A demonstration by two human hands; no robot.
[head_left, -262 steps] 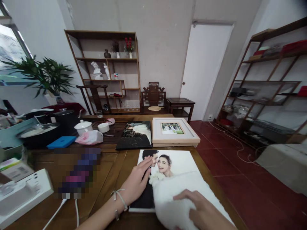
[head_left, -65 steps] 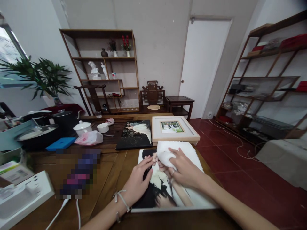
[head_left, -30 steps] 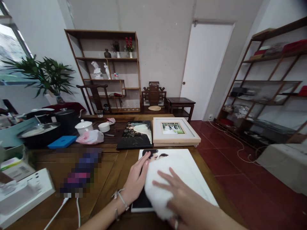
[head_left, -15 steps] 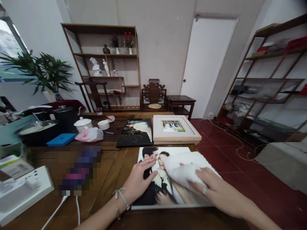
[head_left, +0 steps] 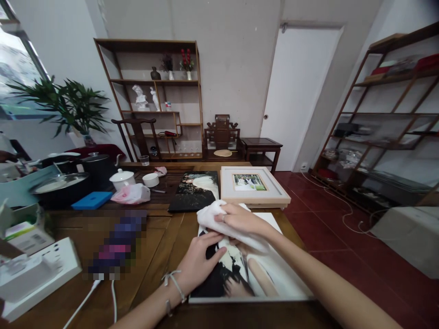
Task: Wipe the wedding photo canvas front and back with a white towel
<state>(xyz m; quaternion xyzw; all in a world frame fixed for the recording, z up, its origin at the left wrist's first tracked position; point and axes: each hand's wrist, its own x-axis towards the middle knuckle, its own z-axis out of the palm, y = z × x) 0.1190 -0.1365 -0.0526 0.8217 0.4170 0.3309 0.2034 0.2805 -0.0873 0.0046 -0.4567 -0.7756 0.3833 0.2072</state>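
Note:
A large photo panel with a couple's portrait lies flat at the front of the wooden table. On its left side rests my left hand, fingers stretched out and holding nothing. My right hand grips a white cloth, pressed on the panel's upper left, just beyond my left fingertips. Cloth and hand cover the upper part of the portrait. Behind the panel lie a dark photo panel and a pale wooden picture frame with a small photo in it.
On the left of the table are a power strip, a blurred-out object with white cables, a blue box, a pink-white plastic bag, a white teapot and a lidded pan. Red floor tiles lie right.
My right hand has moved the white cloth from the panel's right side to its upper left, over the portrait's heads. My left hand has stayed in place.

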